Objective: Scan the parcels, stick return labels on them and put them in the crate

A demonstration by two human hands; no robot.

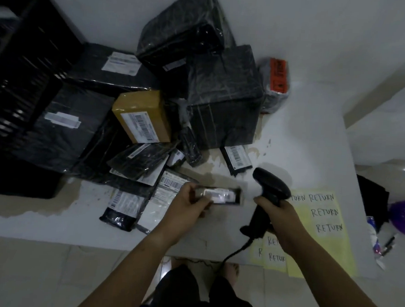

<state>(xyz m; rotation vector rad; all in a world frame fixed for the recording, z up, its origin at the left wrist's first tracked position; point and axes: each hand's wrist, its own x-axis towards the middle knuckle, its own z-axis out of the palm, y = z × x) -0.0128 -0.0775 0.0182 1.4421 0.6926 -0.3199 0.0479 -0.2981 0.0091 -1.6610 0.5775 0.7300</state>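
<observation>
Parcel (220, 196) in left hand (188, 206), scanner (269, 189) in right hand (277, 211)

Crate (23, 76) left of parcels (176, 92)

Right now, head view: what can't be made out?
Head view only:
- crate: cut off by the left edge, inside too dark to see.
- small parcel: label blurred; left hand covers one end.
- scanner: trigger hidden under the right hand.
- return labels: some hidden behind the right forearm.
- parcel pile: barcodes too small to read.
</observation>
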